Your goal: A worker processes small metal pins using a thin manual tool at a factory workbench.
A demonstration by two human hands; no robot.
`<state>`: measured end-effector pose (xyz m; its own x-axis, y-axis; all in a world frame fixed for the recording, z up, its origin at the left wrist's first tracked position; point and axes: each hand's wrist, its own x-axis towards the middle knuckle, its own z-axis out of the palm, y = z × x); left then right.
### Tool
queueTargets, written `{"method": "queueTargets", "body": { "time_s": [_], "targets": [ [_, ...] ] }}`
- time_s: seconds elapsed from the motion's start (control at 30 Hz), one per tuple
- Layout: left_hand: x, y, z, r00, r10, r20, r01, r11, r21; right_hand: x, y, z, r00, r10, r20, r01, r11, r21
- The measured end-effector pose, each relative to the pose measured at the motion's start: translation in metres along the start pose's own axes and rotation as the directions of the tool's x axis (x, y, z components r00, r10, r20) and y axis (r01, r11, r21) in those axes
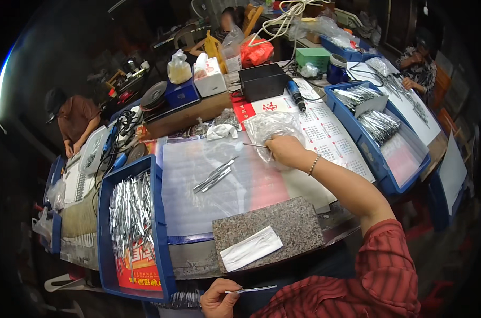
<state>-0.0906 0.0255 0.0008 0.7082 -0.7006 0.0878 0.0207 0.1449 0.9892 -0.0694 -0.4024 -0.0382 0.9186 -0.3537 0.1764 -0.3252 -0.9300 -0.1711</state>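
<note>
Pinching one silver strip (pixel 259 289) in left fingers (pixel 231 300), one rod (pixel 254 144) in right fingers (pixel 275 145); one stone slab (pixel 299 228)

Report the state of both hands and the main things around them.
Left hand: pinching a slim silver metal piece.
Right hand: gripping a thin metal-looking rod.
Clear plastic bag: crumpled.
Left blue plastic bin: open, holding many slender silver pieces.
Right blue plastic bin: open, partly filled.
White rectangular cloth or paper: flat on speckled stone slab.
</note>
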Motion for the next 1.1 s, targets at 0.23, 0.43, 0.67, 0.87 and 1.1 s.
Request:
{"method": "queueTargets", "body": {
  "time_s": [0.23,0.43,0.67,0.87,1.1],
  "targets": [
    [0.009,0.003,0.011,0.999,0.020,0.048,-0.019,1.000,-0.021,-0.007,0.002,-0.013,0.987,-0.159,0.009,0.159,0.987,-0.035],
    [0.000,0.007,0.017,0.998,-0.025,0.061,0.029,0.998,-0.064,-0.032,0.009,-0.044,0.971,-0.013,-0.240,0.101,0.928,0.358],
    [-0.001,-0.009,0.027,0.994,-0.109,0.025,0.112,0.971,-0.212,-0.106,-0.084,-0.104,0.970,0.195,0.146,-0.178,0.157,0.971],
    [0.018,-0.010,0.048,0.988,-0.145,0.045,0.151,0.963,-0.222,-0.186,-0.141,-0.088,0.973,-0.022,0.232,-0.228,0.115,0.967],
    [0.010,-0.014,0.043,0.984,-0.140,0.108,0.172,0.902,-0.396,-0.215,-0.158,-0.065,0.995,-0.074,-0.066,0.090,0.396,0.914]
  ]
}}
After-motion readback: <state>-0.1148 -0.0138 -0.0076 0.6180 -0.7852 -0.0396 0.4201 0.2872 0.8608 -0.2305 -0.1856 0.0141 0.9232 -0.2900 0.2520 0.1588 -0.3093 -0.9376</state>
